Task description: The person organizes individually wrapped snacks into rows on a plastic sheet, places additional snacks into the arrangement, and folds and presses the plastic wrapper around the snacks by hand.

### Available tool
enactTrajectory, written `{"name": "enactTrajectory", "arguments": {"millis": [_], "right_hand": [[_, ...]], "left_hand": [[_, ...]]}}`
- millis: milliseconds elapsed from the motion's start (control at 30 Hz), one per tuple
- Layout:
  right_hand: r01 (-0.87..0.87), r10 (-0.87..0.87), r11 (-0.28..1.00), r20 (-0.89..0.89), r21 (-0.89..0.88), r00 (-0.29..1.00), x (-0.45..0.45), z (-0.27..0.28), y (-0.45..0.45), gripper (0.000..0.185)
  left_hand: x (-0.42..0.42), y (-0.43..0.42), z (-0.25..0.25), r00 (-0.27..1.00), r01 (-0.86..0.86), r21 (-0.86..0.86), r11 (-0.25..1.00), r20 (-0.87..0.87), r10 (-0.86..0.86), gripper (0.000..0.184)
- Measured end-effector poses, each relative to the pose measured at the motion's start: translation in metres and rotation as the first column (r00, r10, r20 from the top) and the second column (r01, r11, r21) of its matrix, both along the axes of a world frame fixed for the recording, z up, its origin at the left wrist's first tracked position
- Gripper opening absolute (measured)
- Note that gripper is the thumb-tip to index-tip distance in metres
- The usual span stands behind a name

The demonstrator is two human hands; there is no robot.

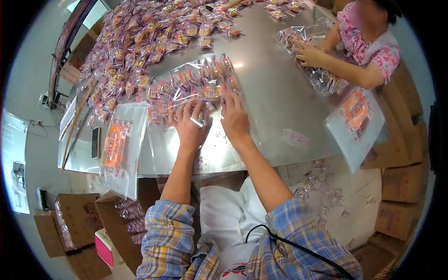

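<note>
A large clear plastic bag (175, 95) lies flat on the metal table in front of me, with several rows of small wrapped snack packets inside its far part. My left hand (190, 122) rests on the bag's near side, fingers apart and slightly bent over the packets. Beside it on the right, my right hand (234, 116) touches the bag with its fingers stretched out toward the packets. The bag's near part, with red print, runs under my wrists to the table edge. Glare hides some of the film between my hands.
A big heap of wrapped packets (140, 42) covers the table's far left. Printed empty bags (122, 149) lie stacked at left beside a phone (95, 142). Another bag stack (357, 126) overhangs the right edge. A co-worker's hands (310, 53) handle a filled bag. Cardboard boxes (401, 182) stand around.
</note>
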State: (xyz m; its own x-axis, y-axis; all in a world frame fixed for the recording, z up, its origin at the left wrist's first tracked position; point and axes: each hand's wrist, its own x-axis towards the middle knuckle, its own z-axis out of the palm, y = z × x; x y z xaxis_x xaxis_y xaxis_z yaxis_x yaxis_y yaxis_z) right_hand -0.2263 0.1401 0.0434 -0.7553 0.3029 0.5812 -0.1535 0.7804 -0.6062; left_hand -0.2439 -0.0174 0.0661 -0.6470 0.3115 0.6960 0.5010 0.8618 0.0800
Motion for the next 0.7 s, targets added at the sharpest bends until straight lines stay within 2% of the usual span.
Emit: {"name": "enactTrajectory", "arguments": {"millis": [33,133,233,333,467,533,567,700], "right_hand": [[-0.002,0.002,1.0,0.026,-0.009,1.0,0.0,0.0,0.001,0.047],[-0.046,0.04,0.993,0.053,0.108,0.998,0.01,0.022,-0.001,0.05],[-0.096,0.086,0.989,0.09,0.108,0.992,0.01,0.028,-0.004,0.053],[-0.016,0.009,0.997,0.091,0.074,0.996,-0.002,0.021,-0.005,0.048],[0.02,-0.024,0.998,-0.07,-0.058,0.997,-0.019,-0.006,-0.005,0.044],[0.045,-0.041,0.995,0.043,-0.089,0.998,-0.015,0.002,-0.005,0.046],[0.037,-0.033,0.996,0.05,-0.081,0.998,-0.012,0.005,-0.004,0.047],[0.052,-0.053,0.998,-0.04,-0.032,0.998,-0.013,0.003,-0.003,0.044]], "left_hand": [[0.0,0.0,0.0,0.999,0.009,-0.006,1.0,-0.033,-0.009,0.036],[-0.003,-0.002,-0.003,0.998,0.008,-0.015,1.0,-0.06,-0.009,0.038],[-0.004,-0.005,-0.007,0.996,-0.008,0.022,1.0,-0.086,0.01,0.036],[-0.001,-0.004,-0.009,0.991,-0.045,0.057,0.997,-0.127,0.052,0.03],[-0.004,-0.001,-0.004,0.976,-0.071,0.101,0.992,-0.196,0.09,0.021],[-0.003,-0.002,-0.009,0.972,-0.07,0.113,0.991,-0.214,0.093,0.02],[-0.008,-0.005,-0.025,0.983,-0.023,0.19,0.982,-0.175,0.057,0.017],[0.003,0.0,-0.008,0.975,-0.06,0.177,0.982,-0.2,0.095,0.015]]}}
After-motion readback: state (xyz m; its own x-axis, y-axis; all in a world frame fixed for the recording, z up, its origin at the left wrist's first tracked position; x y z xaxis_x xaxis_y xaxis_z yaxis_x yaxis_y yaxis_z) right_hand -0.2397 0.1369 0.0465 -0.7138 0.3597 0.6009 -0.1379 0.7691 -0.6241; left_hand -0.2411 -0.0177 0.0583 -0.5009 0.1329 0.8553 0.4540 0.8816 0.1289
